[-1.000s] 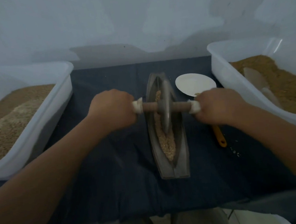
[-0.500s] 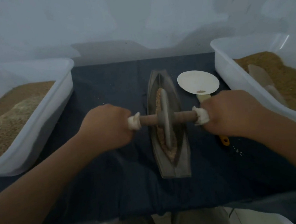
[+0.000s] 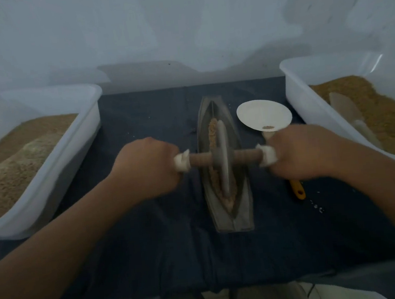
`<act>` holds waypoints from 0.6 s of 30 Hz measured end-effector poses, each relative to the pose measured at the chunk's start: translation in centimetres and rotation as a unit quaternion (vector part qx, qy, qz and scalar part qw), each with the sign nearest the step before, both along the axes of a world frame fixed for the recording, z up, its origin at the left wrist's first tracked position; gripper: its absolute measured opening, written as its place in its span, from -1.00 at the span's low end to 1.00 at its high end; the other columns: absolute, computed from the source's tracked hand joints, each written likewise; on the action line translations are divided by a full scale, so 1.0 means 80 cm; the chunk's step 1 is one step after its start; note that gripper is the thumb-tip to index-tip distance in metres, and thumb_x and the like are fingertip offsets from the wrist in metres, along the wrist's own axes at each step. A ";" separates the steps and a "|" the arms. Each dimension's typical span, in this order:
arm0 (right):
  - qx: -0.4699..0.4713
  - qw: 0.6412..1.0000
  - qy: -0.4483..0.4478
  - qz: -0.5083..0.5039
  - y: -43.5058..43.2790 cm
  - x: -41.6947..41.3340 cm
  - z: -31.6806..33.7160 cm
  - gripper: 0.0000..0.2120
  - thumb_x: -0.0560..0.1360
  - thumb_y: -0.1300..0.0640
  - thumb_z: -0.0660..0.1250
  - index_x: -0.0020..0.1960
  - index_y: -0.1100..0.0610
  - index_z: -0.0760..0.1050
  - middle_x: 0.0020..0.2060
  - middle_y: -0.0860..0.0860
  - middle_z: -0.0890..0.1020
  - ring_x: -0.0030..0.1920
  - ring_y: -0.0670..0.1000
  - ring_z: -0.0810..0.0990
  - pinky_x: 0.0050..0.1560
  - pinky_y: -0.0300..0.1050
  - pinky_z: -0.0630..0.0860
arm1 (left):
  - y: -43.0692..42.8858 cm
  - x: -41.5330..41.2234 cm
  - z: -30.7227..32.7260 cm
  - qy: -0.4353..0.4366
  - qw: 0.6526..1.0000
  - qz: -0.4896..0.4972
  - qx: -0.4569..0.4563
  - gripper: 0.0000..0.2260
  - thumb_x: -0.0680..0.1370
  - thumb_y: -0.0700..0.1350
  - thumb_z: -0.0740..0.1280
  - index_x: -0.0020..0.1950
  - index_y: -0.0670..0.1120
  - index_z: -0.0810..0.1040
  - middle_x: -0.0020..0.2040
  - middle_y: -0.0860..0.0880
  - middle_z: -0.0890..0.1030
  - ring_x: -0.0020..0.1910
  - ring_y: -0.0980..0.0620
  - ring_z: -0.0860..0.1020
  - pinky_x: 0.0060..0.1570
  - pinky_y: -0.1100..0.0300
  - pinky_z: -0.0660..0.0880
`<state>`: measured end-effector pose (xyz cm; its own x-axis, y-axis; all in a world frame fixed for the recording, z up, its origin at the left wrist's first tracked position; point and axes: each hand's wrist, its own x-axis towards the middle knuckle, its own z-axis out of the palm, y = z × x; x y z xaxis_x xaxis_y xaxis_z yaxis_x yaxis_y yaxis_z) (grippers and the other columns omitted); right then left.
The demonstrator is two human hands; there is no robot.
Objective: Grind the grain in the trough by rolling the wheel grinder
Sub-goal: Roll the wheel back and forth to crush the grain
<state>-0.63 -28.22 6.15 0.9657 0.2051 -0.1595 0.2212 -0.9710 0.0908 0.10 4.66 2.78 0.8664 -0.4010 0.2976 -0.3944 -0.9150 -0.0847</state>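
1 plate [image 3: 260, 114] just beyond right hand [image 3: 305, 153], L tub [image 3: 77, 141], R tub [image 3: 309, 114]

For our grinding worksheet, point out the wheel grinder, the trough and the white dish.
wheel grinder [image 3: 222, 142], head view, on the disc above the axle.
trough [image 3: 244, 207], head view, on its bare right wall.
white dish [image 3: 260, 112], head view, on its bare middle.

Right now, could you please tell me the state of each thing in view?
Left hand, grips the axle's left end.
Right hand, grips its right end.
Wheel, upright in the trough, on grain.
Trough, lined with grain.
Plate, nearly bare, a few grains.
Left tub, heaped.
Right tub, part full, scoop lying in it.
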 end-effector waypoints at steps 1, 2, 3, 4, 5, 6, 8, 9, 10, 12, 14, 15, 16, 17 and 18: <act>0.002 1.000 0.006 0.006 -0.003 -0.011 -0.002 -0.73 0.44 -0.25 0.31 -0.29 -0.09 0.52 -0.44 -0.11 0.58 -0.41 -0.17 0.55 -0.44 -0.20 0.36 | 0.005 -0.011 -0.001 -0.030 0.999 -0.012 0.002 -0.67 0.37 0.19 0.31 -0.43 0.08 0.25 -0.53 0.15 0.30 -0.58 0.15 0.26 -0.47 0.32 0.06; 0.001 1.000 0.002 0.007 -0.004 -0.014 -0.006 -0.71 0.43 -0.28 0.30 -0.31 -0.10 0.51 -0.46 -0.12 0.57 -0.43 -0.18 0.54 -0.46 -0.20 0.35 | 0.007 -0.014 -0.002 -0.043 0.999 -0.008 0.007 -0.66 0.37 0.21 0.31 -0.44 0.09 0.24 -0.55 0.15 0.27 -0.58 0.18 0.21 -0.46 0.34 0.03; 0.000 1.000 -0.008 0.004 -0.002 -0.008 -0.009 -0.68 0.45 -0.29 0.30 -0.32 -0.09 0.51 -0.46 -0.12 0.56 -0.43 -0.17 0.54 -0.46 -0.19 0.35 | 0.004 -0.009 -0.005 -0.034 0.999 0.008 0.014 -0.67 0.38 0.21 0.29 -0.43 0.08 0.26 -0.53 0.15 0.29 -0.56 0.18 0.20 -0.46 0.32 0.04; -0.004 1.000 -0.026 -0.004 0.003 0.004 -0.011 -0.67 0.48 -0.28 0.30 -0.32 -0.08 0.52 -0.45 -0.11 0.57 -0.42 -0.16 0.54 -0.45 -0.17 0.36 | -0.001 0.002 -0.007 -0.011 0.999 0.029 0.016 -0.69 0.40 0.21 0.27 -0.42 0.07 0.31 -0.51 0.14 0.33 -0.54 0.15 0.24 -0.46 0.30 0.09; -0.009 0.999 -0.047 -0.017 0.009 0.023 -0.013 -0.66 0.51 -0.26 0.29 -0.31 -0.07 0.52 -0.42 -0.11 0.57 -0.39 -0.12 0.55 -0.43 -0.15 0.37 | -0.009 0.019 -0.004 0.010 0.998 0.054 0.015 -0.70 0.42 0.19 0.26 -0.40 0.05 0.37 -0.47 0.11 0.39 -0.51 0.11 0.32 -0.45 0.27 0.17; -0.013 0.997 -0.066 -0.030 0.014 0.047 -0.014 -0.67 0.53 -0.23 0.29 -0.29 -0.06 0.53 -0.38 -0.10 0.58 -0.36 -0.09 0.55 -0.39 -0.13 0.37 | -0.018 0.040 0.003 0.019 0.997 0.076 0.016 -0.71 0.45 0.17 0.28 -0.38 0.04 0.41 -0.43 0.09 0.45 -0.47 0.05 0.41 -0.43 0.23 0.28; -0.019 0.994 -0.083 -0.062 0.023 0.088 -0.011 -0.72 0.55 -0.17 0.27 -0.23 -0.04 0.54 -0.31 -0.07 0.59 -0.31 -0.05 0.53 -0.33 -0.09 0.38 | -0.034 0.082 0.019 0.018 0.994 0.106 0.016 -0.69 0.48 0.17 0.33 -0.34 0.01 0.43 -0.34 0.03 0.55 -0.37 -0.05 0.51 -0.32 0.14 0.46; -0.016 0.993 -0.087 -0.075 0.026 0.101 -0.010 -0.73 0.54 -0.15 0.26 -0.23 -0.02 0.54 -0.29 -0.05 0.60 -0.31 -0.03 0.52 -0.32 -0.07 0.39 | -0.040 0.096 0.027 0.017 0.994 0.109 0.014 -0.66 0.49 0.21 0.35 -0.32 0.00 0.45 -0.28 0.01 0.58 -0.32 -0.08 0.53 -0.26 0.11 0.51; -0.008 0.992 -0.096 -0.079 0.029 0.107 -0.010 -0.73 0.52 -0.14 0.26 -0.24 -0.01 0.53 -0.30 -0.04 0.60 -0.32 -0.01 0.52 -0.33 -0.07 0.40 | -0.045 0.104 0.035 0.020 0.994 0.109 0.016 -0.63 0.49 0.28 0.36 -0.29 0.01 0.48 -0.24 0.00 0.60 -0.28 -0.10 0.55 -0.23 0.09 0.53; 0.008 0.991 -0.115 -0.068 0.029 0.101 -0.011 -0.74 0.50 -0.12 0.29 -0.24 0.04 0.53 -0.35 -0.04 0.58 -0.34 0.00 0.54 -0.38 -0.10 0.38 | -0.050 0.102 0.042 0.037 0.993 0.106 0.032 -0.60 0.49 0.34 0.35 -0.22 0.01 0.56 -0.23 0.02 0.58 -0.23 -0.10 0.57 -0.22 0.09 0.53; 0.015 0.994 -0.093 -0.049 0.019 0.074 -0.014 -0.76 0.50 -0.12 0.34 -0.23 0.01 0.53 -0.35 -0.07 0.57 -0.34 -0.03 0.55 -0.41 -0.12 0.39 | -0.041 0.077 0.036 0.043 0.994 0.090 0.047 -0.72 0.48 0.20 0.36 -0.25 0.02 0.54 -0.29 0.04 0.54 -0.28 -0.09 0.56 -0.27 0.11 0.51; 0.023 0.997 -0.064 -0.041 0.010 0.055 -0.019 -0.75 0.48 -0.17 0.35 -0.24 -0.03 0.53 -0.36 -0.10 0.58 -0.35 -0.06 0.57 -0.41 -0.12 0.42 | -0.032 0.057 0.030 0.032 0.996 0.071 0.051 -0.76 0.45 0.14 0.34 -0.31 0.03 0.48 -0.35 0.06 0.50 -0.35 -0.06 0.52 -0.34 0.15 0.46; 0.029 0.998 -0.048 -0.031 0.002 0.034 -0.023 -0.72 0.46 -0.23 0.34 -0.27 -0.06 0.53 -0.40 -0.11 0.58 -0.37 -0.10 0.58 -0.41 -0.13 0.44 | -0.022 0.033 0.022 0.002 0.998 0.042 0.055 -0.76 0.41 0.12 0.32 -0.37 0.05 0.39 -0.41 0.09 0.43 -0.45 -0.01 0.44 -0.43 0.22 0.33; 0.032 0.998 -0.057 -0.016 -0.005 0.013 -0.028 -0.68 0.44 -0.29 0.30 -0.31 -0.09 0.52 -0.45 -0.12 0.56 -0.43 -0.15 0.55 -0.45 -0.16 0.41 | -0.013 0.008 0.016 -0.036 0.998 0.007 0.058 -0.73 0.37 0.13 0.30 -0.41 0.07 0.29 -0.48 0.12 0.34 -0.53 0.06 0.32 -0.47 0.28 0.18; 0.029 0.996 -0.089 0.002 -0.008 -0.008 -0.033 -0.63 0.43 -0.34 0.27 -0.35 -0.10 0.49 -0.52 -0.13 0.51 -0.49 -0.19 0.50 -0.50 -0.20 0.35 | -0.005 -0.014 0.012 -0.061 0.997 -0.020 0.051 -0.70 0.33 0.15 0.27 -0.42 0.09 0.18 -0.52 0.15 0.24 -0.57 0.10 0.20 -0.45 0.33 0.05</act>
